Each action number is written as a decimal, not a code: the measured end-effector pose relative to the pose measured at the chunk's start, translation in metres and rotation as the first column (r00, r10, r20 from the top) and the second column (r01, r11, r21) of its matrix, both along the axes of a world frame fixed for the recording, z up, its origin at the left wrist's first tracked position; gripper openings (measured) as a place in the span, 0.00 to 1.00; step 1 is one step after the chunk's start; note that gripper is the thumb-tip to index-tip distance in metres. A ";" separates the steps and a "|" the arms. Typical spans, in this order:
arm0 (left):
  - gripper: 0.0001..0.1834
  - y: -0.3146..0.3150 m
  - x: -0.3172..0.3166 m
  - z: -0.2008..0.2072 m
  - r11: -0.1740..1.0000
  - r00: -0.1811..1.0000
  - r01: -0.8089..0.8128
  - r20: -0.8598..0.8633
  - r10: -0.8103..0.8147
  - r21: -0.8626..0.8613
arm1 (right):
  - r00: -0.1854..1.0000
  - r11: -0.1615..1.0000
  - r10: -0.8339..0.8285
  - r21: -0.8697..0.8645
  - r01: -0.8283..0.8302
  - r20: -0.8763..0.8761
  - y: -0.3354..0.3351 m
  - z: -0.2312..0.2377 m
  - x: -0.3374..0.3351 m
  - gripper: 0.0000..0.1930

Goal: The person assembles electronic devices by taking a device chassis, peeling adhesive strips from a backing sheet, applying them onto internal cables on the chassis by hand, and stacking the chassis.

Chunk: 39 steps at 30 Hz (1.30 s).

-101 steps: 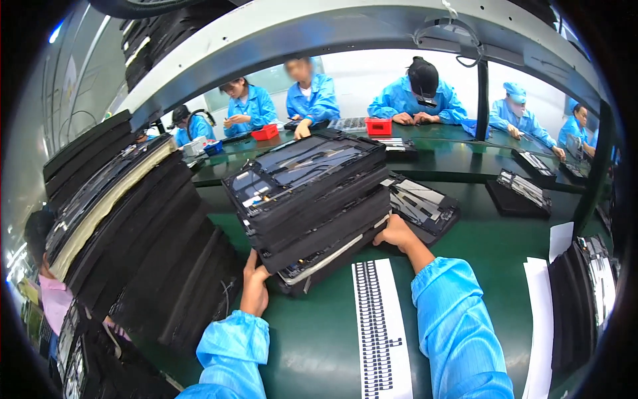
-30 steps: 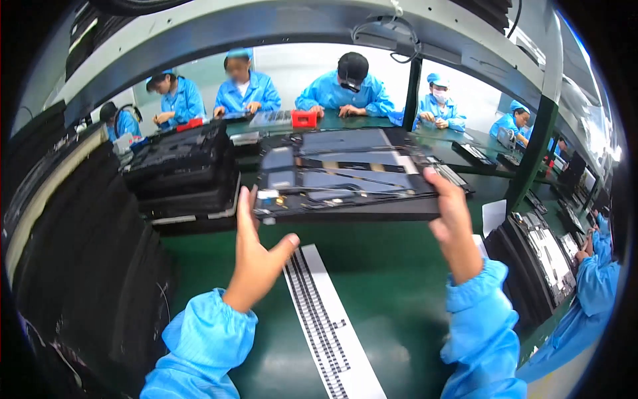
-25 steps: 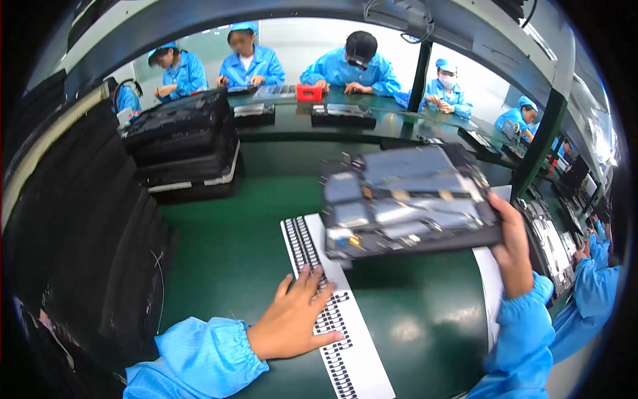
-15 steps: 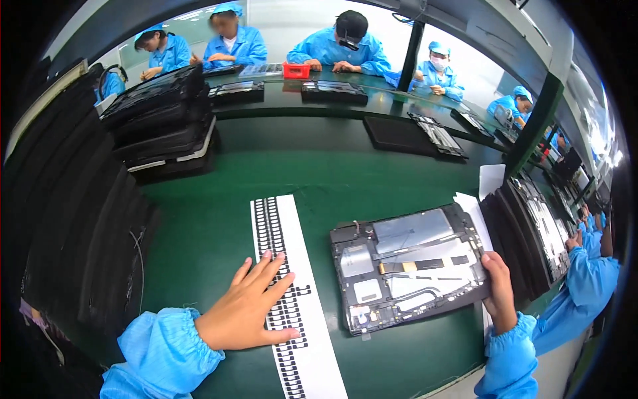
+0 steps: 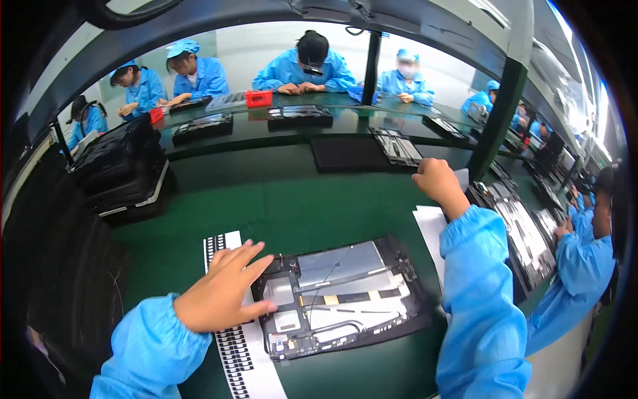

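An opened tablet-like device (image 5: 345, 286) lies on the green bench in front of me, its flat cables, boards and silvery panels exposed. Its left edge covers part of a white strip sheet (image 5: 256, 362) carrying rows of small black pieces. My left hand (image 5: 222, 289) has its fingers spread over the sheet and the device's left edge, holding nothing. Farther out, my right hand (image 5: 440, 186) is raised with curled fingers, close to another opened device (image 5: 397, 146) beside a black foam pad (image 5: 349, 154). What those fingers hold, if anything, is hidden.
Tall black foam trays (image 5: 60, 266) wall off the left side, with a black stack (image 5: 119, 166) behind. White paper (image 5: 430, 229) lies under my right forearm. A green post (image 5: 495, 123) and more opened devices (image 5: 518, 223) stand right, near a co-worker's sleeve (image 5: 565, 279). Other people work across the bench.
My right hand has let go of the device and reached farther away. The device now sits farther left, overlapping the strip sheet. My left hand has lifted off the strip. The view has shifted.
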<state>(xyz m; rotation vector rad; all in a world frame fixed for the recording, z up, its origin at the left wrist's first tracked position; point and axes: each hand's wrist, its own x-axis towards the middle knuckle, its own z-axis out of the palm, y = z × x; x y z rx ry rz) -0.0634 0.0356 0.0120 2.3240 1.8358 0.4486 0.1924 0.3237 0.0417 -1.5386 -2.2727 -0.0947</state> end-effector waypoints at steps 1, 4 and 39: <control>0.33 0.015 0.006 0.004 1.000 0.999 0.014 -0.041 -0.014 0.012 | 0.998 1.000 0.017 0.022 -0.019 0.063 0.030 -0.010 0.004 0.11; 0.31 0.063 0.007 0.003 0.999 0.988 0.044 -0.146 -0.047 -0.021 | 0.987 0.997 0.033 0.066 -0.044 0.160 0.088 -0.052 -0.014 0.09; 0.35 0.270 -0.070 -0.074 0.833 0.309 -0.525 0.873 0.377 -0.174 | -0.005 0.786 0.520 0.481 -0.389 -0.854 0.106 -0.072 -0.077 0.11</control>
